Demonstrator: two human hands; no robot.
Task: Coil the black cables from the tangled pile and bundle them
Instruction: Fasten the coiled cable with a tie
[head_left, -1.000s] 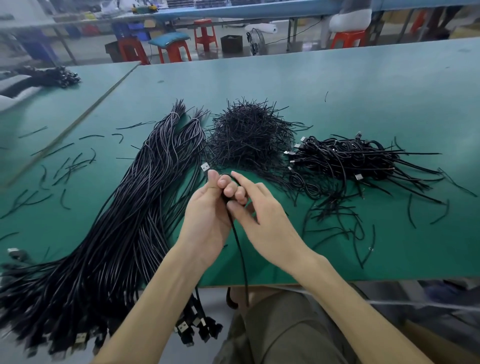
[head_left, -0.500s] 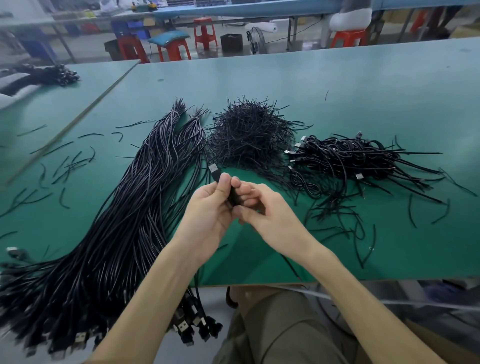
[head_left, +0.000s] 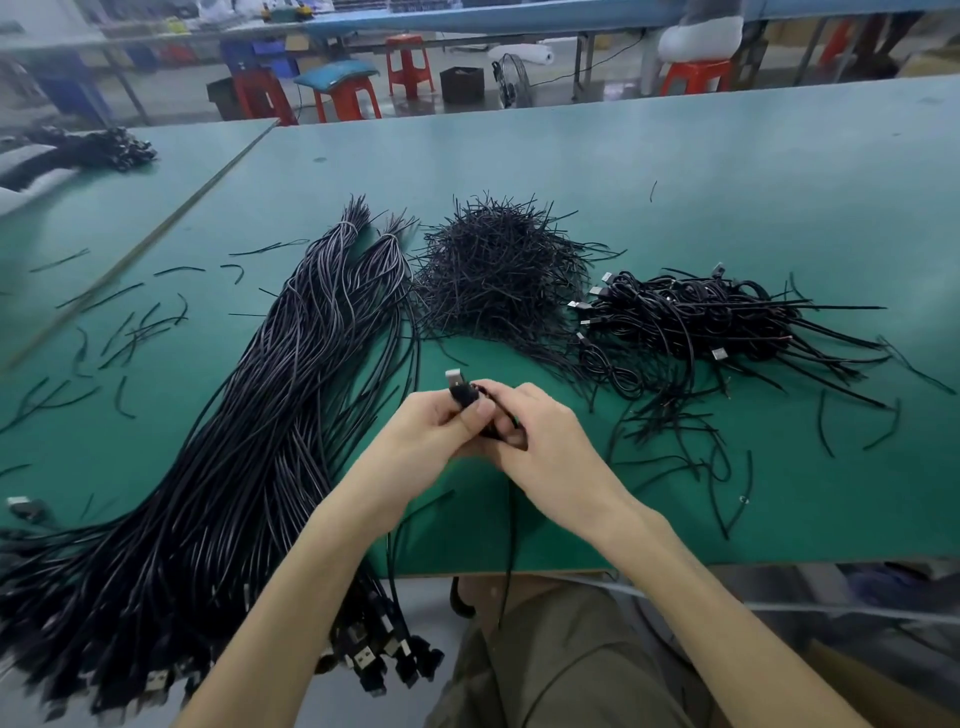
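A long sheaf of black USB cables (head_left: 249, 467) lies across the left of the green table (head_left: 675, 171), its plug ends hanging over the near edge. My left hand (head_left: 415, 441) pinches one black cable just below its silver USB plug (head_left: 456, 378), which sticks up past my thumb. My right hand (head_left: 545, 441) curls round the same cable's loops beside it. The cable's loose length (head_left: 511, 545) hangs down over the table edge. A heap of short black ties (head_left: 498, 270) sits behind my hands. Coiled, bundled cables (head_left: 691, 317) are piled to the right.
Loose black ties (head_left: 130, 332) are scattered on the left of the table and a few (head_left: 727, 467) near the right pile. A second green table (head_left: 104, 218) adjoins at the left with more black cables (head_left: 88, 150) on it. Red stools (head_left: 343, 98) stand beyond.
The cable's plug has risen above my left thumb. My right hand has drawn close to the left and wrapped round the cable; the hanging length is shorter.
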